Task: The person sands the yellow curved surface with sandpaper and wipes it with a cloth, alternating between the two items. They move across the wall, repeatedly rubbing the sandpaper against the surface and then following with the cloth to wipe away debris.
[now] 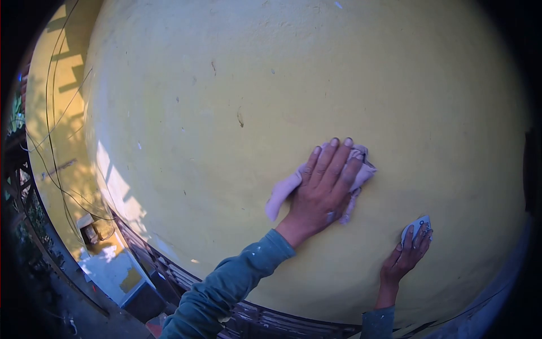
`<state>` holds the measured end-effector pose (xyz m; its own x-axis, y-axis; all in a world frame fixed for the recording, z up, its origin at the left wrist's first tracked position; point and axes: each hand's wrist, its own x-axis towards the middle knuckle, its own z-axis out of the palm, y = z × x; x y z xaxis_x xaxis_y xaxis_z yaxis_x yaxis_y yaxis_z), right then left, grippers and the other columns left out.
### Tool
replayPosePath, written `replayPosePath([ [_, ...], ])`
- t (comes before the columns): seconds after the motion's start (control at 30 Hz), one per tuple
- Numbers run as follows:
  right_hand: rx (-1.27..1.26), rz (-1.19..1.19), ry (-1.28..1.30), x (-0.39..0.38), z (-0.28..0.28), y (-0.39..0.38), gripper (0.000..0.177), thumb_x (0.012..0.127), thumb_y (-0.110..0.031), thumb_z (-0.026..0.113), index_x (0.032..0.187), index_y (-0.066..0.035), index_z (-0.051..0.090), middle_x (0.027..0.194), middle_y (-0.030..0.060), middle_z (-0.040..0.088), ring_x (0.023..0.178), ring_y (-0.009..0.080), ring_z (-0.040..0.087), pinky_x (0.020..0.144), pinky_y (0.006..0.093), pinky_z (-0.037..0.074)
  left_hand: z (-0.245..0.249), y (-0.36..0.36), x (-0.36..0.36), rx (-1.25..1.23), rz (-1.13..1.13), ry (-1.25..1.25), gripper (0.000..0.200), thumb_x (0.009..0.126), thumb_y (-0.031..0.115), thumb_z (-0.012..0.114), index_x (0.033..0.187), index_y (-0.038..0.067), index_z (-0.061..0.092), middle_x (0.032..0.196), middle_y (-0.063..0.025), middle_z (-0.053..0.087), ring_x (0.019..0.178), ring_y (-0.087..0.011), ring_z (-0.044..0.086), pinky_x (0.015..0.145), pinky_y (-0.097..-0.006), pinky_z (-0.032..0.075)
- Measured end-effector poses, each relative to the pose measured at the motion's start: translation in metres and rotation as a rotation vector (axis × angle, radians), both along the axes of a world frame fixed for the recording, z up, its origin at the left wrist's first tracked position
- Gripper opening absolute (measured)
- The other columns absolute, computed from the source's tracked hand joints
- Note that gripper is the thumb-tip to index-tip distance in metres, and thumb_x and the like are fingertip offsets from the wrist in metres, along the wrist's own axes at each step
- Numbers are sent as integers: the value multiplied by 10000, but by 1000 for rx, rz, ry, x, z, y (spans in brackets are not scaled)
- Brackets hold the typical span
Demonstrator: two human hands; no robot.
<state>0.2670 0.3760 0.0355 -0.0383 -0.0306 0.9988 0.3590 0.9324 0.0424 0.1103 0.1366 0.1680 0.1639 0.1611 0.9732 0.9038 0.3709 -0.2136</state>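
Observation:
A crumpled pale purple cloth (285, 193) lies flat against the yellow wall (282, 90) under my left hand (324, 195). The fingers of that hand point upward and press over the cloth, whose edges stick out on both sides. Lower and to the right, my right hand (406, 257) holds a small light blue-grey sheet (416, 228) with dark printing against the same wall. Its fingers lie over the sheet. Both arms have teal sleeves, and the left one shows pale specks.
Thin cables (49, 121) run down a sunlit yellow wall section at the left. Below it stand a small box (88, 230) and a pale surface with stains (107, 271). A dark slatted railing (271, 321) runs along the bottom. Dark marks (240, 118) show on the wall.

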Motion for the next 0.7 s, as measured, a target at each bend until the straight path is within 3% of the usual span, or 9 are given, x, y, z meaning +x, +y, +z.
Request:
replayPosePath([
  [0.13,32,-1,-9,-2,-11,15,462,1079,-244,352,1480,-89,522,1597,201,417,1490,493,312,1192,651,221,-18,90,60,-263,-230,171,619,868,206,615,1460,70,500,1606,-170,401,1509,-332,362,1262,-531,239],
  [0.2,49,11,2,-4,-16,20,462,1079,-243,349,1480,-91,522,1597,199,418,1488,493,315,1193,652,220,-20,99,65,-248,-307,184,562,882,193,616,1429,96,535,1593,-158,430,1501,-322,381,1257,-529,241],
  [0.37,33,-29,-39,3,-3,4,460,1080,-196,333,1489,-83,511,1611,191,399,1509,467,292,1211,628,209,-6,13,7,-204,3,227,487,871,264,687,1339,146,623,1552,-131,499,1476,-308,429,1245,-528,241],
  [0.43,33,-22,-31,2,-2,3,462,1077,-188,331,1491,-87,510,1612,190,398,1509,464,294,1212,626,210,11,-51,-26,-128,93,104,507,890,222,668,1376,99,599,1564,-159,478,1475,-362,418,1244,-546,218],
  [0.47,35,-21,-31,2,-2,3,465,1073,-180,330,1493,-90,509,1613,190,398,1510,461,295,1213,625,210,17,-83,-54,-23,187,56,584,876,231,699,1428,98,561,1571,-155,465,1486,-362,396,1244,-544,213],
  [0.57,14,-22,-25,1,-1,-1,467,1073,-181,328,1496,-99,507,1614,188,397,1509,458,297,1212,622,214,21,-194,-160,395,316,-127,480,959,185,609,1406,21,545,1522,-206,488,1443,-398,416,1226,-505,240],
  [0.6,14,-20,-23,1,-1,-2,467,1073,-181,328,1496,-99,507,1614,188,397,1509,458,297,1212,622,214,17,-233,-187,465,248,-198,548,1030,291,565,1480,-2,452,1391,-200,570,1275,-346,545,1119,-407,378],
  [0.63,18,-25,-18,1,0,-3,467,1072,-181,332,1498,-101,506,1614,187,398,1510,458,298,1213,622,214,6,-260,-209,624,70,-278,456,997,215,581,1400,11,523,1370,-211,586,1269,-393,557,1081,-441,418],
  [0.7,22,-33,-8,0,-1,-3,467,1072,-181,335,1499,-104,504,1614,185,398,1510,457,298,1213,621,214,-21,-293,-223,885,310,-564,513,1017,271,571,1467,49,469,1405,-195,579,1295,-364,553,1080,-424,423],
])
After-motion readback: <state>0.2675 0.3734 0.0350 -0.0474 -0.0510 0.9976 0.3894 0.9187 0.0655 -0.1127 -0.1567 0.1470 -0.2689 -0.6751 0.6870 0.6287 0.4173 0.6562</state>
